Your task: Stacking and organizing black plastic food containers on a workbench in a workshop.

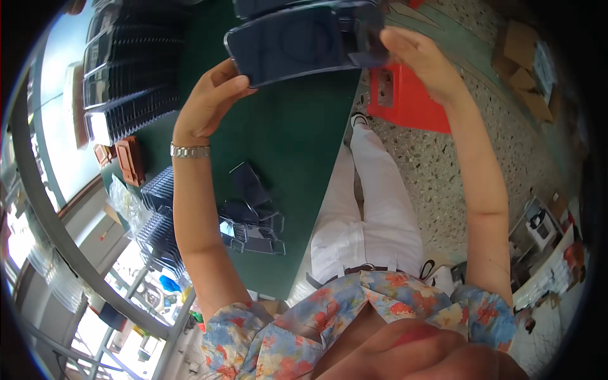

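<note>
Up at the top of the view, I hold a dark phone case point(288, 47) with a clear, shiny rim, tilted slightly. A faint ring shows on its back, and a camera cutout is near its right end. My left hand point(212, 101) pinches its lower left corner between thumb and fingers. At the right end my right hand point(425, 66) grips the edge with its thumb in front; its other fingers are partly hidden. Beyond it, another dark case point(263, 6) is cut off by the top edge. Several loose cases point(253, 190) lie on the green table point(304, 152) beside my left forearm.
Tall stacks of cases point(133, 69) stand at the far left, with lower stacks point(161, 231) nearer me. A brown object point(130, 161) and clear plastic wrap point(126, 206) lie there too. Right of the table are a red plastic stool point(411, 107) and an open cardboard box point(522, 69).
</note>
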The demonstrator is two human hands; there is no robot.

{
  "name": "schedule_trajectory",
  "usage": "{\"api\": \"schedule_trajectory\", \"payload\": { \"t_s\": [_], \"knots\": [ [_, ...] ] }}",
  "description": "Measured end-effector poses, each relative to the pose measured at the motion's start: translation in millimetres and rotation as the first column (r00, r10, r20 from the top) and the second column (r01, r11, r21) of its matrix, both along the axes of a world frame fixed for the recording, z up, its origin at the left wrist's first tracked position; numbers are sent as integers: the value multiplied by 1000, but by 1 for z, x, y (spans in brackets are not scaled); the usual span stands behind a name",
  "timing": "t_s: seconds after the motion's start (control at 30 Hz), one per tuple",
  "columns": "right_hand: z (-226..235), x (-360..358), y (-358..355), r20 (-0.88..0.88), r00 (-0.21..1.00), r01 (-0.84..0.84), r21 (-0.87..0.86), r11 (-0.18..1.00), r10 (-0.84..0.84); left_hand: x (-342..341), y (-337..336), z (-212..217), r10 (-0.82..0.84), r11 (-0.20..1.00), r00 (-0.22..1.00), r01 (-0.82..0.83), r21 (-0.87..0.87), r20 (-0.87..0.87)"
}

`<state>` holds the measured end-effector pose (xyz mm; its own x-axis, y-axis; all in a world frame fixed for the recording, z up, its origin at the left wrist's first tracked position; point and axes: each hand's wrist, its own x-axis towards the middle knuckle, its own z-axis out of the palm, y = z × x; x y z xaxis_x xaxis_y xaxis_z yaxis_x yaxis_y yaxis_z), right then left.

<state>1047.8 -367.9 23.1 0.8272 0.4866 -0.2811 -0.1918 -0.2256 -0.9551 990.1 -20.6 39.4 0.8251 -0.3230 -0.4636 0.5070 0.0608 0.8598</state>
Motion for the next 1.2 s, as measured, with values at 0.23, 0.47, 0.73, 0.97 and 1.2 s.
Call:
{"api": "schedule_trajectory", "payload": {
  "t_s": [0.23, 0.47, 0.73, 0.97, 1.2],
  "knots": [
    [-5, -4, 15, -127, 987, 102, -21, 995, -104, 1, 3, -12, 9, 1000, 994, -11, -22, -113],
    [-21, 1, 12, -159, 983, 67, -133, 989, -88, 9, 0, -11, 35, 999, 987, -39, -18, -159],
    [-19, -4, 20, -133, 978, 140, -161, 977, -162, 10, 14, -21, 82, 995, 982, -90, -42, -172],
    [-21, -7, 23, -39, 990, 134, -38, 990, -136, 7, 11, -26, 107, 981, 983, -129, -145, -148],
    [-22, -6, 25, -121, 984, 128, -31, 991, -130, 10, 8, -27, 154, 931, 986, -167, -324, -66]
  ]
}}
